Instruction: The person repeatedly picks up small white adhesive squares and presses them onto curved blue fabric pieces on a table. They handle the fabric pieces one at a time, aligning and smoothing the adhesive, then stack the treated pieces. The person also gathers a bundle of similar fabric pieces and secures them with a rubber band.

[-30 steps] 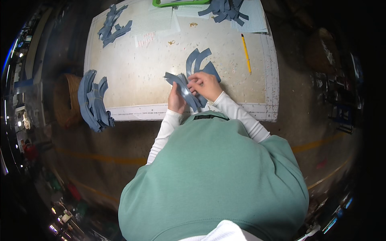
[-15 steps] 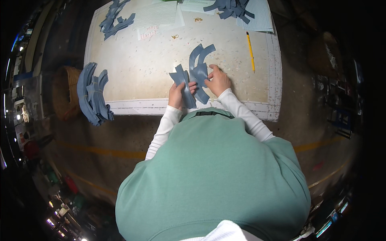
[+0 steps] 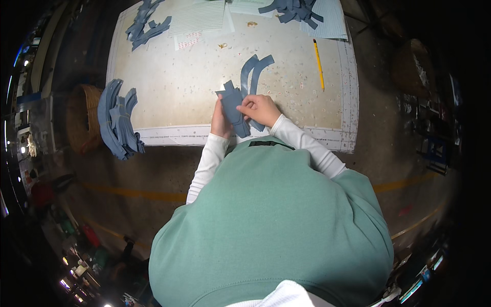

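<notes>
The work surface was a pale cutting table [image 3: 174,92] that filled the upper middle of the frame, with dark floor around it. Nearest to the camera, at the lower middle, was the person's green top, and two white sleeves went up from it to the near edge of the table. Just above that edge the left hand [image 3: 221,122] was closed on the lower left side of a blue fabric piece [image 3: 232,105], and the right hand [image 3: 262,110] pinched its right side with bent fingers, so both hands held the same piece a little over the table. Just behind the hands, two curved blue strips [image 3: 255,69] lay flat. At the left edge of the table a stack of blue pieces [image 3: 116,123] hung over the side. Farther right lay a yellow pencil [image 3: 318,64]. At the far edge, more blue cut pieces [image 3: 146,23] lay at the upper left and another pile [image 3: 294,10] at the upper right.
</notes>
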A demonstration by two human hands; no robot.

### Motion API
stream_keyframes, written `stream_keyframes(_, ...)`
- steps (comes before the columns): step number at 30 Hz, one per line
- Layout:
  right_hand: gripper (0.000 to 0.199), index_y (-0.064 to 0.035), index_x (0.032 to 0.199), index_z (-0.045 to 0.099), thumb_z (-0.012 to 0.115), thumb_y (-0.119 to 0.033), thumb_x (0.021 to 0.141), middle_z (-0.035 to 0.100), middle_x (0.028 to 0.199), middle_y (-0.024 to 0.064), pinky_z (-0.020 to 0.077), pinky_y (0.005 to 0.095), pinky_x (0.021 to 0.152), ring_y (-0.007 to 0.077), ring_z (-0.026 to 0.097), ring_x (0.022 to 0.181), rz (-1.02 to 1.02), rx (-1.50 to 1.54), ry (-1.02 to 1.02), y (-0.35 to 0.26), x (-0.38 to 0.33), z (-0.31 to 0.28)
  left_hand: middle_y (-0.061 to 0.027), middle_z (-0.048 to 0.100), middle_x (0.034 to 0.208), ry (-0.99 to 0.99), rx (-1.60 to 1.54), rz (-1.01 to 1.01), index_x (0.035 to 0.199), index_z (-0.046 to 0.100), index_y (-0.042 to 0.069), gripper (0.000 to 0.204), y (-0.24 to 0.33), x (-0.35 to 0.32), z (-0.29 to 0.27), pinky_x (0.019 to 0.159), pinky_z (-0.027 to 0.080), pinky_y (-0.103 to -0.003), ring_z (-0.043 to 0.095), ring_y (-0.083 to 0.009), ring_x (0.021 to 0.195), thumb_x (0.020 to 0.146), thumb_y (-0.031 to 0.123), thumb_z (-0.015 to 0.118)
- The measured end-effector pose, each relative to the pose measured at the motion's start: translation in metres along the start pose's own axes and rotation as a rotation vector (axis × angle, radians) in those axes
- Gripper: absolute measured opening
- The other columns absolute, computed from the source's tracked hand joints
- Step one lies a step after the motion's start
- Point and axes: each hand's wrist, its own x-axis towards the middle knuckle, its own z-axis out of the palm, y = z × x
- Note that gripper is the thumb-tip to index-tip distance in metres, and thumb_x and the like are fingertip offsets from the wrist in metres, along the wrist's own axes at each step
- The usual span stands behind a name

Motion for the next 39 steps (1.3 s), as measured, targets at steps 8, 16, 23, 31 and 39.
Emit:
stream_keyframes(8, 0.04, -0.0094, 0.094, 0.045, 0.073, -0.013, 0.067, 0.05, 0.091, 0.0125, 0.046, 0.0401, 0.073, 0.0331, 0.054, 0.089, -0.105, -0.632, 0.343, -0.001, -0.002, -0.003, -0.0102, 0.065, 0.088, -0.025, 0.033, -0.063, 0.112, 0.053, 0.001, 0.041, 0.018, 0.013, -0.022, 0.069, 0.053, -0.031, 0.063, -0.0187, 0.075, 0.09, 0.036, 0.054)
stream_keyframes(16, 0.034, -0.0095, 0.095, 0.045, 0.065, -0.007, 0.067, 0.053, 0.085, 0.0127, 0.0464, 0.0403, 0.072, 0.0319, 0.057, 0.083, 0.05, -0.579, 0.157, 0.006, 0.001, 0.004, -0.0101, 0.062, 0.093, -0.102, -0.168, -0.105, 0.105, 0.054, 0.002, 0.023, 0.02, 0.012, -0.029, 0.068, 0.054, -0.03, 0.062, -0.0183, 0.081, 0.089, 0.019, 0.056)
stream_keyframes(23, 0.039, -0.0097, 0.102, 0.047, 0.068, -0.009, 0.069, 0.052, 0.066, 0.0075, 0.0479, 0.0399, 0.062, 0.0303, 0.056, 0.06, -0.349, -0.73, 0.371, 0.018, -0.006, 0.012, -0.011, 0.062, 0.093, -0.23, -0.461, -0.197, 0.111, 0.05, 0.003, 0.026, 0.023, 0.006, -0.045, 0.066, 0.052, -0.03, 0.06, -0.0172, 0.073, 0.092, 0.02, 0.052)
stream_keyframes(31, 0.036, -0.0061, 0.116, 0.054, 0.062, -0.003, 0.081, 0.065, 0.08, 0.0052, 0.0466, 0.0226, 0.063, 0.0086, 0.059, 0.07, 0.105, 0.243, 0.024, 0.026, 0.003, 0.003, -0.0226, 0.06, 0.105, 0.038, 0.234, 0.032, 0.12, 0.039, -0.003, 0.029, 0.016, -0.005, -0.034, 0.071, 0.053, -0.036, 0.063, -0.0289, 0.086, 0.095, 0.01, 0.034)
stream_keyframes(39, 0.045, -0.0083, 0.11, 0.052, 0.072, -0.011, 0.069, 0.052, 0.091, 0.0084, 0.0488, 0.0295, 0.07, 0.0206, 0.059, 0.068, -0.331, -0.542, 0.261, 0.014, -0.011, 0.009, -0.0233, 0.06, 0.105, 0.006, 0.12, 0.01, 0.118, 0.04, -0.004, 0.03, 0.018, -0.004, -0.034, 0.072, 0.052, -0.037, 0.063, -0.03, 0.087, 0.095, 0.013, 0.031)
